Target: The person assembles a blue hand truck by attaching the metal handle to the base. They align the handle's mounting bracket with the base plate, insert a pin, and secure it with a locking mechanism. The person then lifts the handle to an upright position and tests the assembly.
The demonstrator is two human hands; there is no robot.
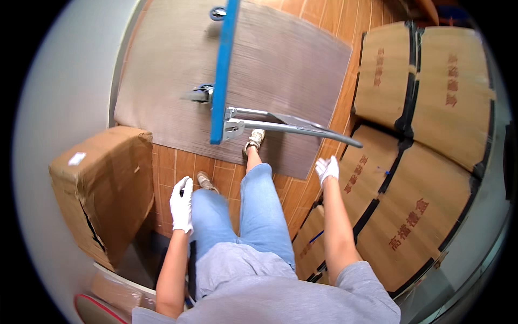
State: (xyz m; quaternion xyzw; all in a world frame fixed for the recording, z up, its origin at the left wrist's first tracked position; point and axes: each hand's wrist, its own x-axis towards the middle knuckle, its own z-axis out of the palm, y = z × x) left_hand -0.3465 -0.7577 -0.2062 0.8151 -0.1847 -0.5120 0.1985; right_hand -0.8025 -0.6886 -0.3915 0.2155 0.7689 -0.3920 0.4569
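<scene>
A blue platform trolley point(222, 70) stands tipped on its edge ahead of me, casters facing left. Its grey metal handle point(302, 128) sticks out to the right. My left hand point(182, 205), in a white glove, is held near my left thigh; its fingers are loosely bent with a gap between them, and nothing shows in it. My right hand point(327, 168), also white-gloved, is raised below the handle's end, apart from it in the picture. Its fingers are partly spread and it holds nothing. One shoe point(254, 140) is beside the handle's base.
Large taped cartons point(410, 210) are stacked along the right. On the left, a brown carton point(116, 183) stands against a pale wall point(65, 92). A grey-brown mat point(291, 70) covers part of the wood-look floor point(167, 167). Plastic-wrapped goods point(110, 289) sit at lower left.
</scene>
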